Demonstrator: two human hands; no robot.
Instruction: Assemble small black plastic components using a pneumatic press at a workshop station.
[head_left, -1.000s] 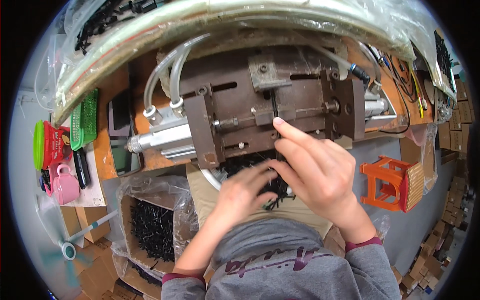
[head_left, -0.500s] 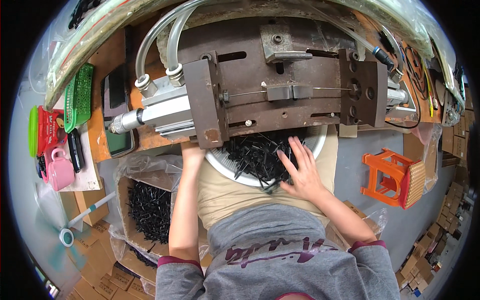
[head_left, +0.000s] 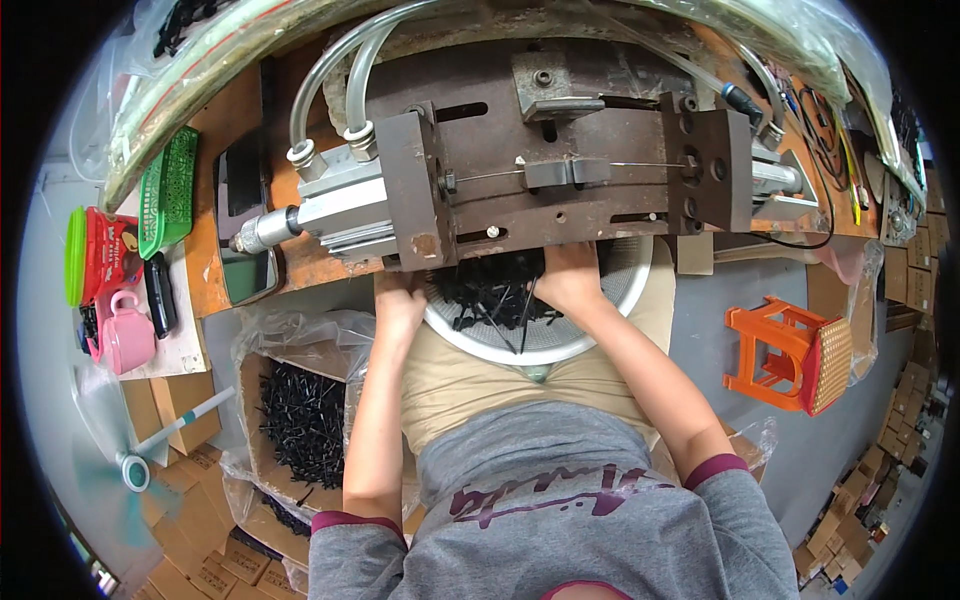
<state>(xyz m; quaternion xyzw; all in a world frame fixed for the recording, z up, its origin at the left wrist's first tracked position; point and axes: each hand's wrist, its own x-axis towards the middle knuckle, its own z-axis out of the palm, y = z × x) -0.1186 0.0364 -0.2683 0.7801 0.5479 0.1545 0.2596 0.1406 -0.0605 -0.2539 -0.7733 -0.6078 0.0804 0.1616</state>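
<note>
A slab-like brown metal fixture (head_left: 560,222), slotted and scuffed, blocks the far side, overhanging both hands. Off right stands a smooth orange plastic stool (head_left: 765,350). The round, mesh-walled white basin (head_left: 622,285) rests across the lap; the left hand (head_left: 400,300) is at its left rim, the right hand (head_left: 568,280) among its thin black pieces (head_left: 490,290). Fingertips are hidden, so I can't tell either grip.

L hand (head_left: 400,298) part. hid. | R hand (head_left: 570,280) ditto, under machine (head_left: 560,215) | fan (head_left: 134,473) blades blurred
</note>
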